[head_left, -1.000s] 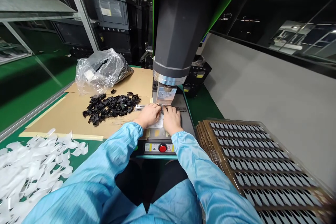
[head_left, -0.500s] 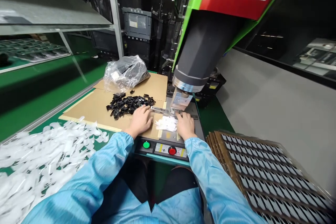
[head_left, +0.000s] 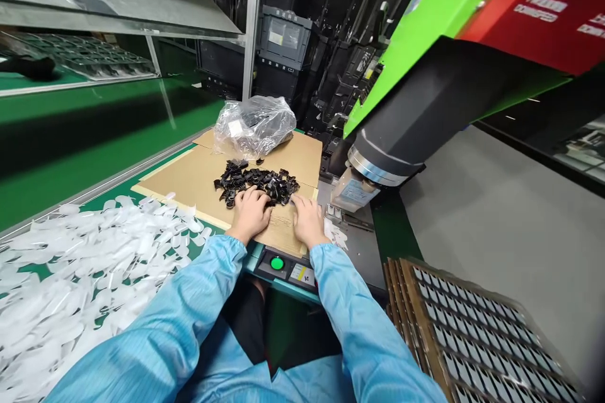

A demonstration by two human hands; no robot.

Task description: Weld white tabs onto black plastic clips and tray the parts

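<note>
- The left hand (head_left: 250, 213) lies palm down, fingers loosely bent, at the near edge of a loose heap of small, curved, glossy black parts (head_left: 236, 176); whether it pinches one cannot be told.
- The right hand (head_left: 308, 220) is beside the heap's right end, fingers bent; its grip cannot be told either.
- The heap sits on a flat tan cardboard sheet (head_left: 184, 177), in front of a crumpled clear plastic bag (head_left: 255, 126).
- Just right of the right hand, thin white pieces (head_left: 335, 234) lie near a metal block (head_left: 352, 193) below a dark grey cylindrical machine head (head_left: 411, 119).
- A round green button (head_left: 276, 263) is nearer the body, between the blue sleeves (head_left: 189, 302).
</note>
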